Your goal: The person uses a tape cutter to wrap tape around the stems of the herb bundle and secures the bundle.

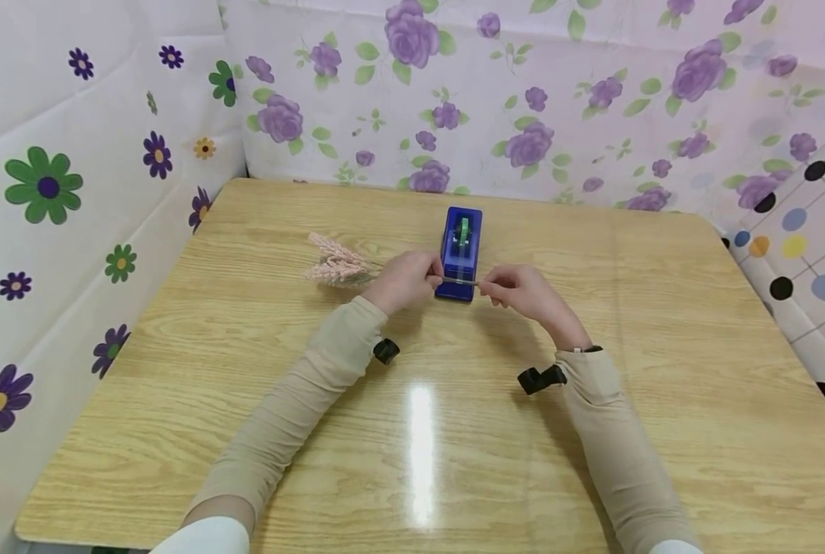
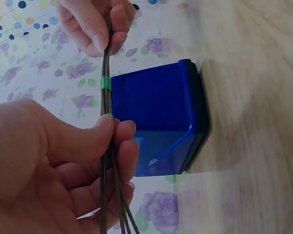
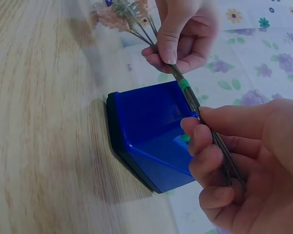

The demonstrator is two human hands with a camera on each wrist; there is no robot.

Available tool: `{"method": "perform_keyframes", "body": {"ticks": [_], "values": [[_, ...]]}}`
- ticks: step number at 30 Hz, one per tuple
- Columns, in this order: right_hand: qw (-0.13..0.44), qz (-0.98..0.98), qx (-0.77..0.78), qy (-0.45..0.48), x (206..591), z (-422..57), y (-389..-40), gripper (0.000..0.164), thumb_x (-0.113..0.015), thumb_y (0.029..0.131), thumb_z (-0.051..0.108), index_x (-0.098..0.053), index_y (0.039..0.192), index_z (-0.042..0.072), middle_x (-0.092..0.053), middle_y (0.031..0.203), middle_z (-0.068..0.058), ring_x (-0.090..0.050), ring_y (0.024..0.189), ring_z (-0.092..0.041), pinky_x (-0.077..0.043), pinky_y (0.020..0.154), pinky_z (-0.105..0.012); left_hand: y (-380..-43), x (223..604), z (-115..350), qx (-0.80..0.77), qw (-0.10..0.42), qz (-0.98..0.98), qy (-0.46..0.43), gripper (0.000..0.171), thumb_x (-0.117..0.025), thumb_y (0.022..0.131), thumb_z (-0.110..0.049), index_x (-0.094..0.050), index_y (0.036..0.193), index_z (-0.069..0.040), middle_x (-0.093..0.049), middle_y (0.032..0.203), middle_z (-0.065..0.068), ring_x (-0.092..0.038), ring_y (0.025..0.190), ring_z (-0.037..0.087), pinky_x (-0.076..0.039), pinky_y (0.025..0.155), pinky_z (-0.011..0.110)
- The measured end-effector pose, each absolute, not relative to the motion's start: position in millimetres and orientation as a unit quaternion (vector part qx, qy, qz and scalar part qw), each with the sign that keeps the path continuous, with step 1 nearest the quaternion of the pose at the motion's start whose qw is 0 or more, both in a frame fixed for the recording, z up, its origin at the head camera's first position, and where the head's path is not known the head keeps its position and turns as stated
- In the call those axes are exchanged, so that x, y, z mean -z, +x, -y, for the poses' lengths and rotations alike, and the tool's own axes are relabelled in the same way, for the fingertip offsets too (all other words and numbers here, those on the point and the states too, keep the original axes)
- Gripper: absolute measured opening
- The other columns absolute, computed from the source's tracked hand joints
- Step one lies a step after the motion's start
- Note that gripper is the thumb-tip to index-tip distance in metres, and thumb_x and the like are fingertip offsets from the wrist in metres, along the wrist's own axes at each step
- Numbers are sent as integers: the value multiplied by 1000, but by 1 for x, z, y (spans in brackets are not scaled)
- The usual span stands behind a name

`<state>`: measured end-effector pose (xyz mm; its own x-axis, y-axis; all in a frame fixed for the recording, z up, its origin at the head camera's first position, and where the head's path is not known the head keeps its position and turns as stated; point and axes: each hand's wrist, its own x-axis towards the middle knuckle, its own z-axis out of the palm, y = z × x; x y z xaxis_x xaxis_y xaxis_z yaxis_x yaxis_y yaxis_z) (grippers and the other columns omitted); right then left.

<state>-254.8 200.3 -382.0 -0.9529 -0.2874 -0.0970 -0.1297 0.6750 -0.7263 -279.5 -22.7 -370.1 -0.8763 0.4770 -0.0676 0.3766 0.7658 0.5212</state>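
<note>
A bundle of pink flower sprigs [image 1: 339, 264] on thin dark stems [image 2: 106, 101] is held level across the front of a blue tape dispenser [image 1: 452, 292]. My left hand [image 1: 405, 282] pinches the stems between thumb and fingers on the flower-head side. At the stem ends, my right hand [image 1: 526, 294] grips them the same way. A band of green tape [image 3: 184, 84] circles the stems between the two hands. The dispenser carries a green tape roll [image 1: 464, 230], with a pale strip running from it toward the front. Pale green-grey heads show among the pink ones in the right wrist view.
The wooden table [image 1: 302, 431] spreads around both forearms, with a bright light reflection near its middle. A floral cloth [image 1: 357, 100] hangs behind it, and a white flowered sheet [image 1: 52, 269] lines the left side. Black wrist mounts [image 1: 542, 379] stick out below the hands.
</note>
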Motion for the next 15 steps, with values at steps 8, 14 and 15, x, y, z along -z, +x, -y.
{"method": "perform_keyframes", "body": {"ticks": [8,14,15], "values": [[112,-913,363,-151,385,-197,-256,38,-43,104,25,-71,97,0,-40,63,1,-34,57,-12,-31,58,-27,-279,370,24,-276,83,-925,246,6,-59,94,-8,-60,88,-7,-62,89,5,-54,82,18,-46,75,31],[86,-920,353,-149,382,-194,-254,36,-47,103,25,-66,84,0,-42,61,2,-36,55,-12,-31,55,-26,-279,370,25,-308,138,-909,246,26,-45,103,-17,-66,100,-2,-68,94,11,-49,69,14,-40,65,26],[86,-920,353,-147,381,-194,-253,36,-47,103,25,-66,84,0,-43,61,2,-38,55,-13,-31,55,-26,-279,369,24,-309,150,-908,240,30,-43,104,-19,-67,102,-1,-69,98,12,-48,67,14,-39,64,25]]}}
